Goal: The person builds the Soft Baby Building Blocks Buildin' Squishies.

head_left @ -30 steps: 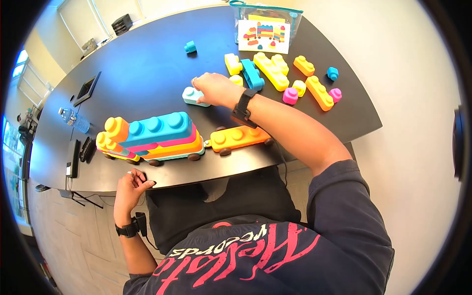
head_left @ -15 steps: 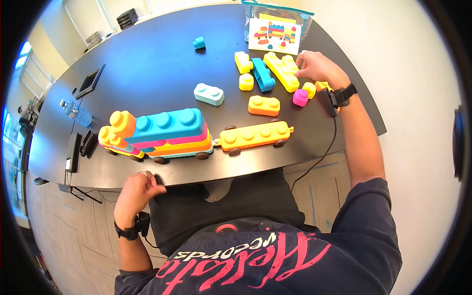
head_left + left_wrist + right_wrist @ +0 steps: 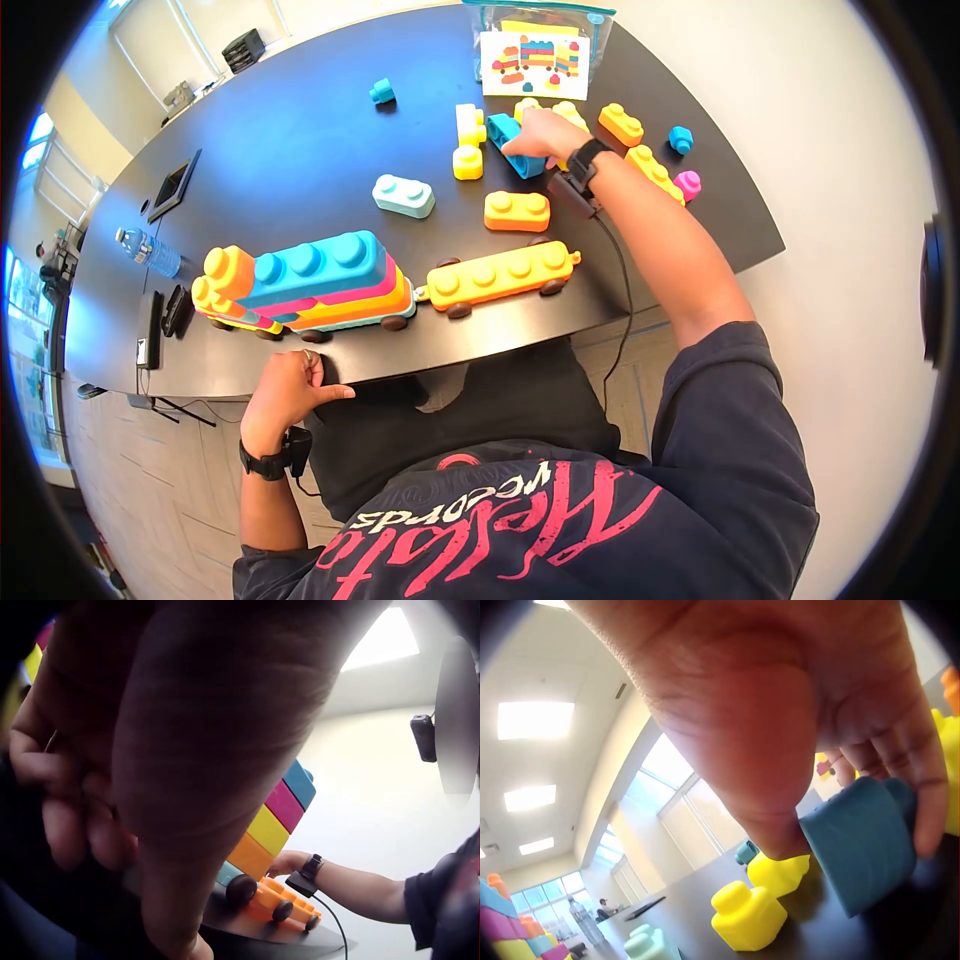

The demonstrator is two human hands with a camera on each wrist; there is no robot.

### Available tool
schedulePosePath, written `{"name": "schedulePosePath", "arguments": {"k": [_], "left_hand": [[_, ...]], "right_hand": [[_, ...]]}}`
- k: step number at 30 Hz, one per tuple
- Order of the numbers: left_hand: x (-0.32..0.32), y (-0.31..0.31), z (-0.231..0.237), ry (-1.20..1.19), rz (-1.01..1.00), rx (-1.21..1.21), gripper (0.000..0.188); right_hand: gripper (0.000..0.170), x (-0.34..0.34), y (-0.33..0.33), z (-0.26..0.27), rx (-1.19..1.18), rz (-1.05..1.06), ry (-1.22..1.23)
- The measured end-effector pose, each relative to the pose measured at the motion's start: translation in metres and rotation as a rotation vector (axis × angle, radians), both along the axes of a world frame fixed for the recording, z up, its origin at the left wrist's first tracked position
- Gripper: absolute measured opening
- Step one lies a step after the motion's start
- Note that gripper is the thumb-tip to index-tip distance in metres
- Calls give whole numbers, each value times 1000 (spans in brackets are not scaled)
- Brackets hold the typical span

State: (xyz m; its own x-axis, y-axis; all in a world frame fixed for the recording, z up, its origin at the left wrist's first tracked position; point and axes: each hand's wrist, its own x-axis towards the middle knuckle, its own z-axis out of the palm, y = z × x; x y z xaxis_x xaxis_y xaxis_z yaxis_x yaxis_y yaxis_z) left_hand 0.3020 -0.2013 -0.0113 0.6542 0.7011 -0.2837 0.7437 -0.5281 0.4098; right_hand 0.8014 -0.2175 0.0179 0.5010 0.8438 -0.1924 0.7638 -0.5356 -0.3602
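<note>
Your right hand [image 3: 552, 137] has its grip on the blue arched block [image 3: 526, 166], thumb at one side and fingers at the other; whether it has left the desk [image 3: 300, 170] I can't tell. It sits among loose yellow blocks, just beside the yellow one-stud block [image 3: 467, 163]. Your left hand [image 3: 290, 388] is idle at the near edge, fingers loosely curled, holding nothing visible.

The step in hand looks like picking out pieces for the orange wheeled base [image 3: 504, 280], whose studs are bare behind the stacked wagon [image 3: 318, 270]. Your next move probably calls for lifting straight up, without nudging the yellow neighbours, then bringing the block over past the orange two-stud block [image 3: 517, 211].
</note>
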Motion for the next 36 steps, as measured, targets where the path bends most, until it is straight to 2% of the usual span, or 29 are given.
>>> {"name": "schedulePosePath", "arguments": {"k": [3,4,6,8,9,11,13,15,16,17,19,20,25,26,33,36], "left_hand": [[-2,-1,-3,-33,-2,42,62],[-2,-2,-7,-64,-34,97,63],[-5,-2,-13,-102,-74,166,64],[-6,-1,-17,-92,-64,187,65],[-7,0,-15,-75,-50,155,65],[-2,-4,1,-40,-115,125,66],[5,-7,8,-18,-74,94,68],[9,-9,9,4,-45,68,71],[11,-10,7,20,-68,106,76],[13,-11,6,37,-92,144,83],[15,-14,7,67,-88,162,85],[14,-14,4,42,-79,192,85],[13,-20,-5,-15,-26,269,85],[16,-21,-2,46,-16,253,84],[28,-26,3,136,-13,237,83],[28,-24,2,132,-6,237,84]], "right_hand": [[76,-12,-37,28,136,-27,166],[72,7,-37,18,147,-76,212],[67,17,-61,34,111,44,177],[77,-10,-91,46,205,69,223],[75,-25,-103,41,298,132,260],[74,-73,-125,49,299,265,273],[77,-95,-134,35,330,582,139],[73,-112,-141,12,440,677,3],[74,-117,-141,10,496,792,-139],[74,-120,-141,6,497,797,-138],[74,-124,-140,-6,500,833,-449],[73,-127,-140,-8,488,812,-496],[73,-138,-144,0,375,773,-449],[71,-140,-142,0,368,755,-452],[67,-138,-139,-12,452,767,-381],[70,-146,-138,-3,309,691,-294]]}}
